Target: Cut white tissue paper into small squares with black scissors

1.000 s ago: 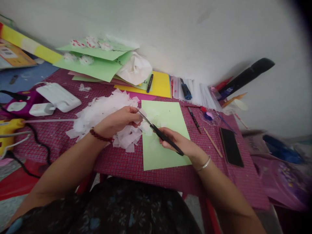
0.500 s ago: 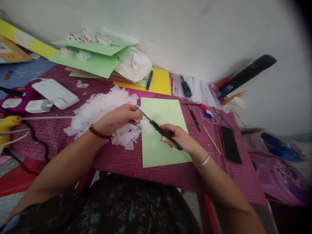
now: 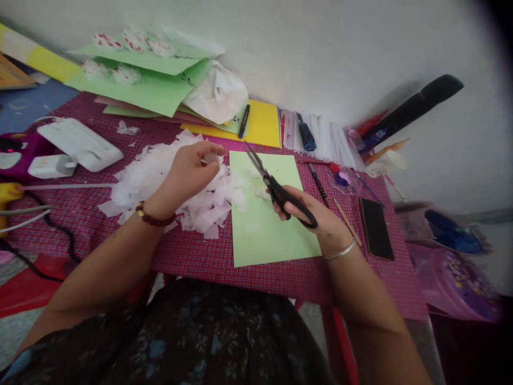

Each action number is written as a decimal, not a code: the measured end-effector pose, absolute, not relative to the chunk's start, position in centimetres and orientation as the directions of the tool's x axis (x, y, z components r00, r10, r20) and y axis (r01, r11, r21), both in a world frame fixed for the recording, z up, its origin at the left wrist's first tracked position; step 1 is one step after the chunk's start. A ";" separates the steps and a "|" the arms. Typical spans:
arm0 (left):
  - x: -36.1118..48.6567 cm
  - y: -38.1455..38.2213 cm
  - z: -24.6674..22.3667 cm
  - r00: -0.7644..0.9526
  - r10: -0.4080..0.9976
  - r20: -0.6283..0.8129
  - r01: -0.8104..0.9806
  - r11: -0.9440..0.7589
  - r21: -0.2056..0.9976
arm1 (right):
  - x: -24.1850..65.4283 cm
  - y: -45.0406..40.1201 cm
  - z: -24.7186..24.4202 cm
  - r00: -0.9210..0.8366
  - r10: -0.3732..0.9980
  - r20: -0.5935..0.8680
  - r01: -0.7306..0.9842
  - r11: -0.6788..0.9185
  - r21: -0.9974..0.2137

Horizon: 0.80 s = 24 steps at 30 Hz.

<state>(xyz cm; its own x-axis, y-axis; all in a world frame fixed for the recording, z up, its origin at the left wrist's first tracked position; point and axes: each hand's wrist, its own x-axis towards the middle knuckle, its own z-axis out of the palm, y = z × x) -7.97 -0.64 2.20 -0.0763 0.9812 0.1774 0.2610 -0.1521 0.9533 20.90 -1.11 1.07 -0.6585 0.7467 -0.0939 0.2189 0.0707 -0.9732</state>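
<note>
My right hand point(image 3: 306, 211) grips black-handled scissors point(image 3: 276, 187) by the handles, above a light green sheet point(image 3: 268, 240). The blades point to the far left and are slightly apart. My left hand point(image 3: 192, 166) hovers over a heap of white tissue-paper pieces point(image 3: 144, 176), thumb and forefinger apart with nothing visible between them. Its other fingers are partly hidden. A few small white scraps point(image 3: 262, 191) lie on the green sheet, beneath the scissors.
Behind are green cards point(image 3: 132, 91) with white tufts, a crumpled white bag point(image 3: 220, 96), a marker point(image 3: 244, 121) and a box cutter point(image 3: 306, 133). A phone point(image 3: 377, 229) and wooden stick point(image 3: 347, 220) lie right; a white adapter point(image 3: 80, 144) and glue gun point(image 3: 10, 195) left.
My left hand has drawn back from the scissor tips, and its fingers have parted. My right hand has moved a little right, with the scissors now turned more away from me.
</note>
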 end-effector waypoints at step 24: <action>-8.6 -0.7 1.7 0.120 0.909 0.398 0.790 -0.330 0.517 | 19.7 -1.0 -2.4 -0.279 0.960 -0.018 0.418 0.105 -0.902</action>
<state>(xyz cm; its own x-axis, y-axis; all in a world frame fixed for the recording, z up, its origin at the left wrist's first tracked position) -8.62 -0.69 1.68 0.1198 0.9095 0.3981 0.7900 -0.3302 0.5167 19.72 -1.04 -2.43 -0.2788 0.9602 -0.0178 0.4180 0.1046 -0.9024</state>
